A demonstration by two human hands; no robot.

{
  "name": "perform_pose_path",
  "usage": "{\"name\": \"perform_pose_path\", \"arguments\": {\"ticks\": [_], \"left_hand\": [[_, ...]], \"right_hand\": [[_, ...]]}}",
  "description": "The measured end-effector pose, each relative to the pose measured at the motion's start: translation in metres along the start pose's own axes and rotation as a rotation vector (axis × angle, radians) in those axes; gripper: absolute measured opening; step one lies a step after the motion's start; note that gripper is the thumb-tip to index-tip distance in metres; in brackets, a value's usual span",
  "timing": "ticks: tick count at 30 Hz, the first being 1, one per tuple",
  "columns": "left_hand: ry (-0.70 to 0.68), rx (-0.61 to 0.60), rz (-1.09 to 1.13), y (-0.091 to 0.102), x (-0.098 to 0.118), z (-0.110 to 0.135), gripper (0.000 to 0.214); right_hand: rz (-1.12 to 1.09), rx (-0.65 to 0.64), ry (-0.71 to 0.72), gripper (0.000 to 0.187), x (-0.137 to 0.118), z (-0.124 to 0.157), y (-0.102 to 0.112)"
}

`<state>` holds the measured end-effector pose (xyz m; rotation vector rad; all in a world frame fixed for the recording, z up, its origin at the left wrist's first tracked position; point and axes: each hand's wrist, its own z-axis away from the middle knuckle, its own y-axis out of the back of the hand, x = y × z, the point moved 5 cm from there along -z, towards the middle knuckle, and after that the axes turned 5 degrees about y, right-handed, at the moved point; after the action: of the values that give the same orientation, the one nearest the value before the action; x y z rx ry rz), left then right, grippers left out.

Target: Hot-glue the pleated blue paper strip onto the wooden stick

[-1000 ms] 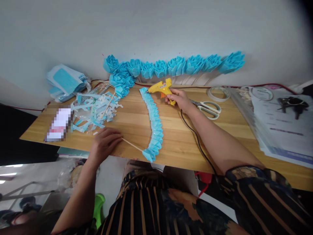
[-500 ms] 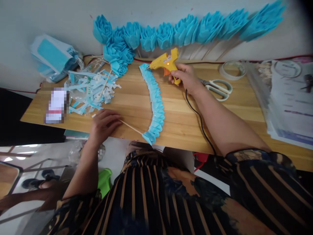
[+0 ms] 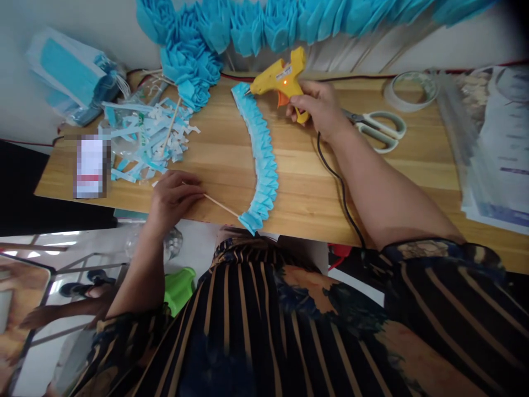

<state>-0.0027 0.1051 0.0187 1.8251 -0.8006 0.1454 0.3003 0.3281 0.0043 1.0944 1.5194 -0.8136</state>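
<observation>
My right hand (image 3: 312, 107) is wrapped round the grip of a yellow hot glue gun (image 3: 279, 77) with an orange trigger and a lit lamp. Its nozzle points left, at the far end of a curved strip of folded blue petals (image 3: 260, 157) lying on the table; whether it touches cannot be made out. At the table's near edge my left hand (image 3: 176, 196) pinches a thin wooden stick (image 3: 221, 205), whose other end meets the near end of the strip. The black cord (image 3: 341, 182) runs from the glue gun beneath my right forearm.
Finished blue flowers (image 3: 285, 25) line the wall. On the wooden table (image 3: 215, 149) lie blue and white scraps (image 3: 144, 138), a phone (image 3: 90, 165), scissors (image 3: 382, 131), a tape roll (image 3: 413, 91) and plastic bags (image 3: 496, 154). A pack of blue masks (image 3: 74, 71) leans at the left. Someone's legs (image 3: 70, 309) show lower left.
The view has tilted, so the table and flowers sit higher in it. Both hands keep their hold, and the glue gun nozzle stays at the strip's far end.
</observation>
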Motion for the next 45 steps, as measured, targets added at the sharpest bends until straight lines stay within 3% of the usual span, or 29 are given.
{"name": "perform_pose_path", "arguments": {"ticks": [12, 19, 27, 45], "left_hand": [[0.054, -0.048, 0.010, -0.001, -0.002, -0.008, 0.016], [-0.014, -0.072, 0.086, 0.000, 0.006, -0.010, 0.010], [0.055, -0.103, 0.105, -0.003, -0.005, -0.005, 0.012], [0.133, -0.108, 0.071, -0.006, 0.000, 0.003, 0.021]], "right_hand": [[-0.021, -0.021, 0.032, 0.006, 0.003, -0.002, 0.001], [-0.086, -0.032, 0.059, 0.010, 0.002, -0.002, 0.000], [-0.085, -0.040, 0.077, 0.012, 0.005, -0.004, 0.002], [-0.056, -0.039, 0.082, 0.007, 0.006, -0.004, 0.003]]}}
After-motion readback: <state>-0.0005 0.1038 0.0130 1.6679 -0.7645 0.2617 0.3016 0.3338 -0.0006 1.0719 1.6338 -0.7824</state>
